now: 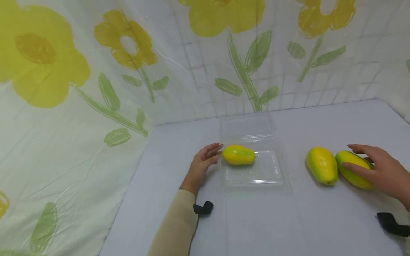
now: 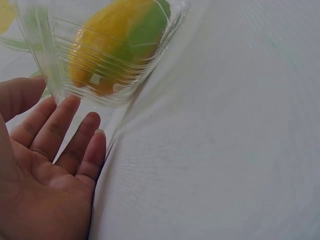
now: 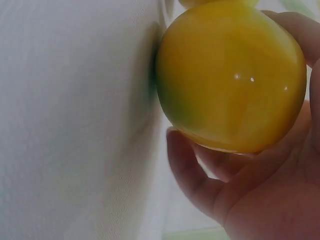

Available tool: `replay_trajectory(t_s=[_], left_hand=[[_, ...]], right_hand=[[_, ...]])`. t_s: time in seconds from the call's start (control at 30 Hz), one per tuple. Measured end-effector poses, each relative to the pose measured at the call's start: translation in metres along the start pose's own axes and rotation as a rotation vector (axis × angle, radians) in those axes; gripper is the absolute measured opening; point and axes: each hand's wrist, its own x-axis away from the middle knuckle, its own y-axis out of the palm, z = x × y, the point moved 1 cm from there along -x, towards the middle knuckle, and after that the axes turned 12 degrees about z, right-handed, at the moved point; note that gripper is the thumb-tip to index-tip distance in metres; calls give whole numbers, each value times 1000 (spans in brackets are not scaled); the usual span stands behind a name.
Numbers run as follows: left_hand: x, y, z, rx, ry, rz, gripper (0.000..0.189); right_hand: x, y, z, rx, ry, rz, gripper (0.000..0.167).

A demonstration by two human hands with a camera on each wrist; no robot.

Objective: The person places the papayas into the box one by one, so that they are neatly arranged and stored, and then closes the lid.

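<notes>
One yellow-green papaya (image 1: 238, 155) lies in the left part of a clear plastic clamshell box (image 1: 256, 182), whose lid (image 1: 246, 127) is folded back. Beside the box's left wall is my left hand (image 1: 201, 165), its fingers loosely bent and holding nothing. In the left wrist view, its fingertips come up to the box's ribbed wall; whether they touch it I cannot tell. My right hand (image 1: 382, 170) curls its thumb and fingers round a papaya (image 1: 353, 174) resting on the table at the right. Another papaya (image 1: 321, 166) lies against that one's left side.
A white cloth covers the table (image 1: 256, 224). Behind it and along the left hangs a curtain (image 1: 179, 71) printed with yellow flowers. Black wrist mounts (image 1: 203, 208) stick out from both forearms.
</notes>
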Motion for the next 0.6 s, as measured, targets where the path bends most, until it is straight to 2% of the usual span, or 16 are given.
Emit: replay_trajectory(t_s=[0.27,0.6], left_hand=[[0,0,-1,10,-6,-7,50],[0,0,0,-5,1,6,48]], right_hand=[[2,-1,-1,32,71,-74,84],[3,-4,-3,18,61,-26,79]])
